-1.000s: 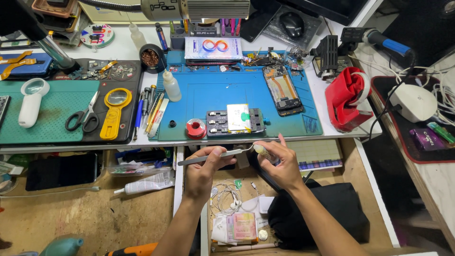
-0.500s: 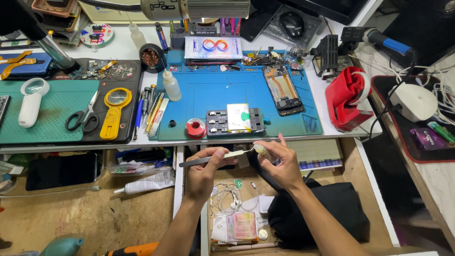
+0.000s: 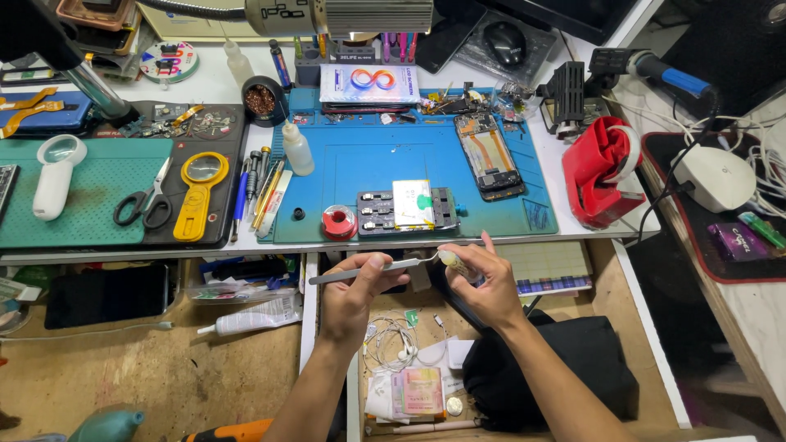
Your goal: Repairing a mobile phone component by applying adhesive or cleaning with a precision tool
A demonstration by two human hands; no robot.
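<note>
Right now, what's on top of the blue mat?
On the blue mat: a clear dropper bottle, red solder spool, black fixture carrying a silver battery, and an opened phone. Whatever lies under them is covered.

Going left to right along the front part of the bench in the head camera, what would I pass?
White magnifier → scissors → yellow magnifier → red solder spool → black fixture with a white battery → red tape dispenser.
</note>
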